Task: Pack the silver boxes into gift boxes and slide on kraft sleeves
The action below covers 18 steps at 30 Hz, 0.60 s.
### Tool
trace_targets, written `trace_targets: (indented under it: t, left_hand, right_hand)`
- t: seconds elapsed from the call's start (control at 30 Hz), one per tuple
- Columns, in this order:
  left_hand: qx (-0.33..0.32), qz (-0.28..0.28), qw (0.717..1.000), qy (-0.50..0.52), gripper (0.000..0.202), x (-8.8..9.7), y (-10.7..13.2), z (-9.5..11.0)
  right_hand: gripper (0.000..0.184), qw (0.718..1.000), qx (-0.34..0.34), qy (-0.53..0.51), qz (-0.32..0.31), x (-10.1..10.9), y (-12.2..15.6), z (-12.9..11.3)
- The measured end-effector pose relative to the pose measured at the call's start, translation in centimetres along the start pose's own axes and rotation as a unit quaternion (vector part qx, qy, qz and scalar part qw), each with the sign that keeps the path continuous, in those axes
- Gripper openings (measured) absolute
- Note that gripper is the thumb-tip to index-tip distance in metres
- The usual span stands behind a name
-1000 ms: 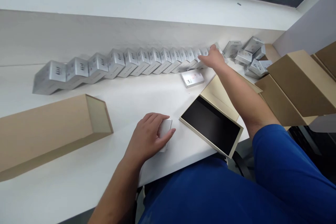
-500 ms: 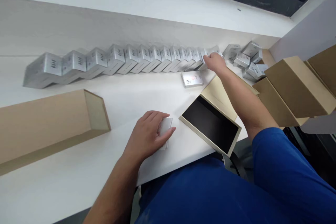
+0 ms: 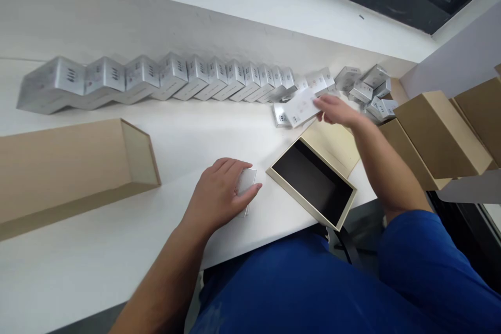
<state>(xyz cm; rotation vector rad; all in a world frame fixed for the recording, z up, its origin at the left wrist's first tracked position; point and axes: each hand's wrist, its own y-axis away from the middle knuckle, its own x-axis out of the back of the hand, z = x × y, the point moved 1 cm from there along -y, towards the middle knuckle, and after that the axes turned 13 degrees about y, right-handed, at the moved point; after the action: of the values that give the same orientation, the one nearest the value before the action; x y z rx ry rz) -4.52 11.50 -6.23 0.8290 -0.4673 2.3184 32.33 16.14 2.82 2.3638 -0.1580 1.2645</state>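
My right hand [image 3: 332, 109] pinches a small silver box [image 3: 301, 107] by its right end, slightly blurred, above another silver box [image 3: 278, 116] lying on the table. Nearer to me, my left hand [image 3: 223, 193] is wrapped over silver boxes [image 3: 246, 182], apparently a small stack, mostly hidden by the palm. Between and to the right of my hands is a cream box [image 3: 311, 182] with a black inside, and its cream lid [image 3: 332, 148] adjoins it. Behind, a long row of leaning silver boxes [image 3: 195, 78] runs along the wall.
A long tan carton [image 3: 70, 172] lies at the left. Several loose silver boxes [image 3: 362, 88] are heaped at the back right, beside stacked brown cartons [image 3: 442, 130]. The white table's [image 3: 176, 240] front edge runs by my body.
My right hand has drawn a silver box from the row's right end and brought it toward me. My left hand stays on its boxes. The view has shifted slightly.
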Motion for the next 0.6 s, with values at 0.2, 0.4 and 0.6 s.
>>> trace_targets:
  t: [0.2,0.4,0.6]
  left_hand:
    - [0.014,0.009,1.000,-0.012,0.041,0.1,0.2,0.0]
    - [0.022,0.006,1.000,-0.005,0.041,0.3,0.4,0.1]
    - [0.041,0.018,0.999,-0.014,0.042,-0.1,0.4,0.1]
  right_hand:
    - [0.027,0.999,-0.028,0.018,-0.020,-4.9,-2.6,-0.1]
    - [0.033,0.994,-0.081,0.073,0.007,-5.9,-2.7,0.2]
    - [0.071,0.932,0.031,0.324,0.160,-5.8,-0.1,-0.9]
